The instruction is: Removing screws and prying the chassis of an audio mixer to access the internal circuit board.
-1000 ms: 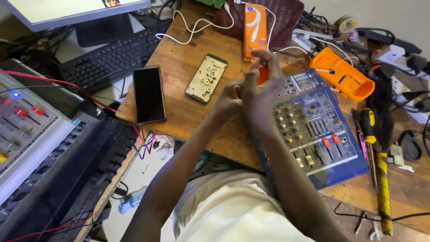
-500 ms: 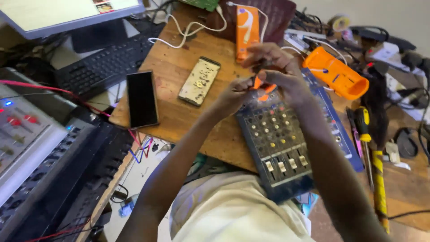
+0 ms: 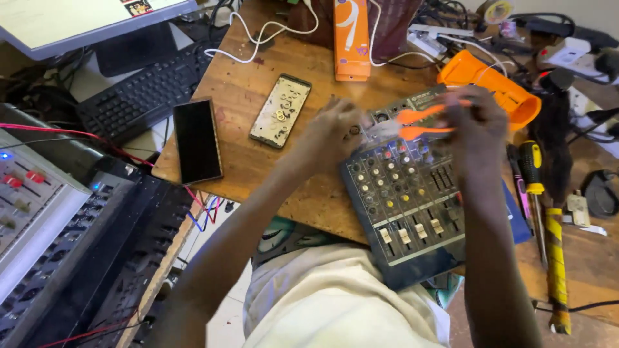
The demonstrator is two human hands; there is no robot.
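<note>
My right hand (image 3: pixel 474 122) grips orange-handled pliers (image 3: pixel 419 124); my left hand (image 3: pixel 332 132) pinches at their tip over the mixer (image 3: pixel 412 200) on the counter (image 3: pixel 258 116). The mixer looks rigid, its knobs fragile; best held by the edges.

Monitor (image 3: pixel 77 19): cut off, far-left edge.
Pliers (image 3: pixel 422 122): jaw end blurred, handles partly hidden by right hand (image 3: pixel 477 129).
Left hand (image 3: pixel 332 132): motion-blurred.

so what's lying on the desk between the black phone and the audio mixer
In the head view, a backless phone shell lies face down on bare wood between the black phone and the audio mixer.
</note>
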